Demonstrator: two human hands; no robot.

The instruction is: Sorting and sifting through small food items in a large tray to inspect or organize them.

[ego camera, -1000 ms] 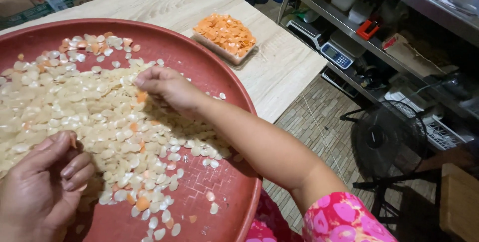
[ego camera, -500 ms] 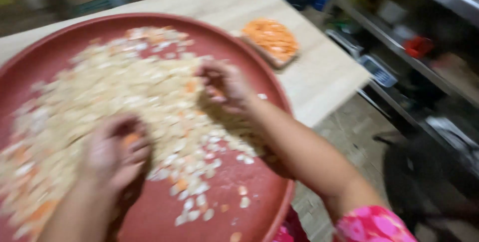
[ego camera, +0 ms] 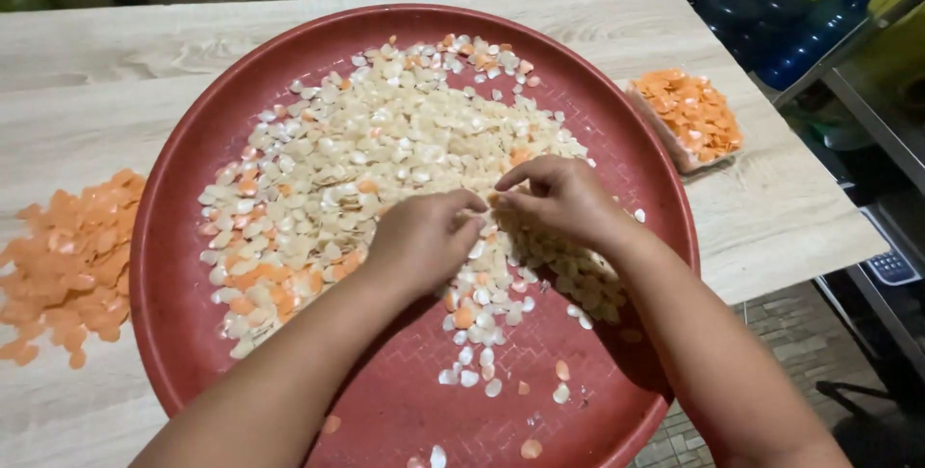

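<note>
A few stray flakes are seen scattered on the bare woven-textured floor of a large round red tray (ego camera: 173, 314) at its near edge. Above them, the left hand (ego camera: 419, 241) is laid palm down on the pale chips (ego camera: 385, 155), its fingers curled together; whether a chip is pinched cannot be told. Just beside it, fingertips nearly touching, the right hand (ego camera: 559, 200) is held with its fingers bunched over the same heap, and its hold likewise cannot be told. The chips are thin, petal-shaped and cream-white, with some orange ones mixed in, spread thickly across the tray's middle and far half. The tray is set on a light wood-grain table (ego camera: 790, 217). A loose orange pile (ego camera: 67, 266) lies to the left, and an orange-filled small tray (ego camera: 689, 116) is placed at the far right.
</note>
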